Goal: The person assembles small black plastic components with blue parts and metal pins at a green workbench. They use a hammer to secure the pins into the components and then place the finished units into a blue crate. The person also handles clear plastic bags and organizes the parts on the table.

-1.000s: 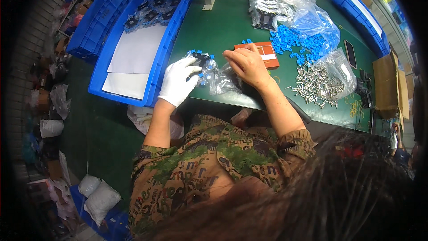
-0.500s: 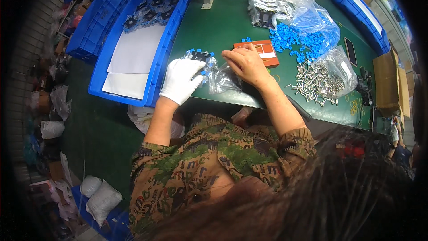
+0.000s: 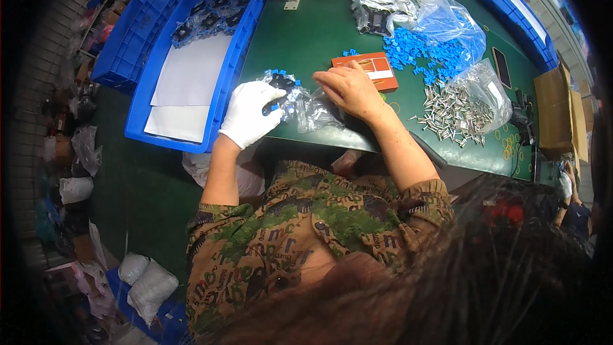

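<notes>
My left hand (image 3: 248, 115), in a white glove, has its fingers and thumb curled round the left side of a black part with blue clips (image 3: 281, 82). That part lies near the table's front edge beside a crumpled clear plastic bag (image 3: 316, 114). Bare, my right hand (image 3: 351, 91) hovers at the front of an orange-red box (image 3: 378, 64), its fingers bent and pressed together. Whatever those fingertips hold, if anything, is hidden. Right of the box are a heap of small blue clips (image 3: 424, 51) and a pile of silver screw-like pins (image 3: 450, 114).
A long blue crate (image 3: 227, 80) at the left holds white sheets and several similar black parts. Bagged black parts (image 3: 373, 9) lie at the back. A phone (image 3: 501, 67), yellow rubber bands (image 3: 511, 147) and an open cardboard box (image 3: 555, 112) sit at the right.
My left hand has shifted slightly left and down, and more of the black part shows between its fingers and thumb. My right hand has barely moved.
</notes>
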